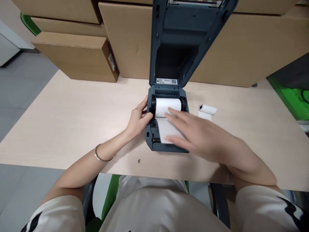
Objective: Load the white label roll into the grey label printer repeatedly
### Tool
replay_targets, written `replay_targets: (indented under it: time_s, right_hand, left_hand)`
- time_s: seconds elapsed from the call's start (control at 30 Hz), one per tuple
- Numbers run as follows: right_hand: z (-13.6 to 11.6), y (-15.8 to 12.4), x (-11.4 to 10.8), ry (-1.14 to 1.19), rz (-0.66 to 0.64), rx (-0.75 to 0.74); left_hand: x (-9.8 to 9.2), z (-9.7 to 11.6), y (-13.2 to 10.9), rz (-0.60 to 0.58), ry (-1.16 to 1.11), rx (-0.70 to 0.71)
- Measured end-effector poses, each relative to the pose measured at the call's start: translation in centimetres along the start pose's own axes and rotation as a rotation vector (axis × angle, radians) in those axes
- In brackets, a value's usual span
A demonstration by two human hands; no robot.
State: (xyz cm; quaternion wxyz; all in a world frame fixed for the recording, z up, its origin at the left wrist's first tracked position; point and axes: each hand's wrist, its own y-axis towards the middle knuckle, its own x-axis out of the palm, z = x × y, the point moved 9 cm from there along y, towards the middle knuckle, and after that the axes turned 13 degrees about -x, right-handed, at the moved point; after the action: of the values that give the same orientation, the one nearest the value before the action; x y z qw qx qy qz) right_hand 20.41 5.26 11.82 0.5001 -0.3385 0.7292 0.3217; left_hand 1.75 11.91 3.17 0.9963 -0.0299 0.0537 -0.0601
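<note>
left: cardboard boxes (77, 54), at least four in view. left hand (138, 120) cupped against the left wall of the printer (166, 146), bracing it, not clenched. paper roll (167, 106) sits in the open bay, its strip drawn forward. right hand (196, 135) open and flat on that strip, blurred. judgement: keep the strip square between the guides, pressure light. right: smaller roll (207, 109) on the table (60, 122). count: one printer, two rolls.
</note>
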Motion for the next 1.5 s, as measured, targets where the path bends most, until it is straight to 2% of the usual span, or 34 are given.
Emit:
replay_targets:
  time_s: [0.13,0.27,0.37,0.47,0.53,0.57,0.6,0.67,0.7,0.73,0.77,0.83,0.93,1.0,1.07,1.17,1.3,1.37,1.5]
  right_hand:
    - [-3.6,-2.6,3.4,-0.049,0.090,-0.164]
    - [-4.0,-2.9,6.3,-0.094,0.109,-0.153]
    - [-4.4,-2.5,5.4,-0.118,0.113,-0.162]
    - [-4.4,-1.9,1.5,-0.048,0.094,-0.227]
    - [-1.7,-1.1,-2.3,0.055,0.113,-0.137]
    - [0.9,-0.8,-4.2,0.107,0.153,-0.021]
    - [4.2,-0.7,-5.7,0.153,0.210,0.160]
    - [10.8,-1.5,-8.9,0.133,0.489,0.486]
    - [13.3,-1.7,-9.5,0.157,0.620,0.559]
    - [15.4,-1.0,-8.7,0.260,0.643,0.562]
    - [16.9,0.1,-7.6,0.356,0.618,0.537]
    - [18.1,2.4,-5.2,0.388,0.485,0.440]
    - [17.0,4.4,-3.4,0.226,0.336,0.300]
    - [16.2,4.6,-3.1,0.236,0.327,0.247]
    - [16.0,4.4,-3.2,0.380,0.373,0.231]
    - [16.4,3.9,-3.7,0.594,0.461,0.238]
    - [16.3,3.3,-4.6,0.709,0.523,0.231]
    - [15.9,3.0,-4.6,0.682,0.455,0.218]
    - [14.2,2.3,-3.8,0.496,0.165,0.088]
  left_hand:
    - [-0.2,0.0,0.0,0.019,0.019,-0.004]
    - [-0.3,-0.5,0.1,0.026,0.012,0.006]
    - [-0.5,-1.2,0.3,0.029,-0.015,0.026]
    - [-0.6,-1.7,0.4,0.016,-0.045,0.026]
    - [-0.5,-1.9,0.5,0.002,-0.059,0.014]
    - [-0.4,-1.9,0.5,-0.010,-0.065,0.003]
    - [-0.3,-1.9,0.6,-0.023,-0.073,-0.008]
    - [-0.1,-1.8,0.6,-0.047,-0.088,-0.028]
    - [-0.1,-1.8,0.6,-0.053,-0.094,-0.036]
    - [-0.1,-1.8,0.6,-0.056,-0.097,-0.043]
    - [0.0,-1.8,0.6,-0.059,-0.097,-0.048]
    - [0.1,-1.7,0.6,-0.067,-0.101,-0.046]
    - [0.6,-1.2,0.7,-0.073,-0.163,-0.004]
    - [0.9,-0.8,0.6,-0.077,-0.244,0.021]
    - [1.0,-0.9,0.6,-0.063,-0.311,0.024]
    - [0.7,-1.8,0.6,-0.020,-0.355,-0.027]
    - [0.2,-2.6,0.4,-0.003,-0.388,-0.108]
    - [-0.4,-2.3,0.4,0.021,-0.426,-0.128]
    - [-0.5,-2.1,0.7,-0.020,-0.447,-0.205]
